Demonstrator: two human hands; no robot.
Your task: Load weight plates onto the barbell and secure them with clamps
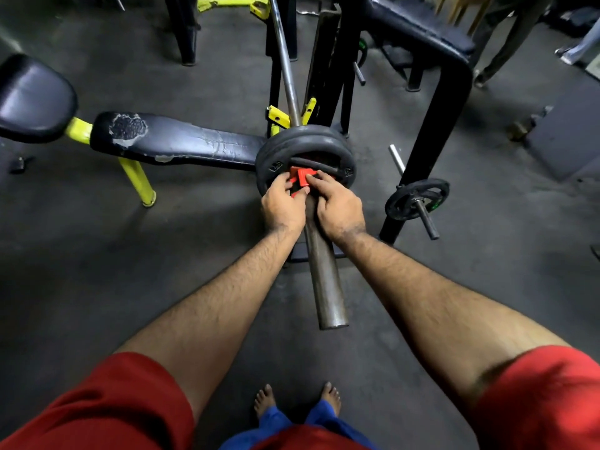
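A dim gym with a dark rubber floor point(97, 271). The barbell point(324, 280) sleeve runs straight away from the person to the weight plates point(303, 142). Both hands, left hand point(282, 206) and right hand point(339, 209), grip the red clamp point(303, 178) against the plates, equally near.

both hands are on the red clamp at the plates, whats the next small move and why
Probably press the red clamp flush against the plates and snap its lever shut. The left hand and right hand hold it on the barbell sleeve right at the outer plate; whether it is locked yet cannot be told.
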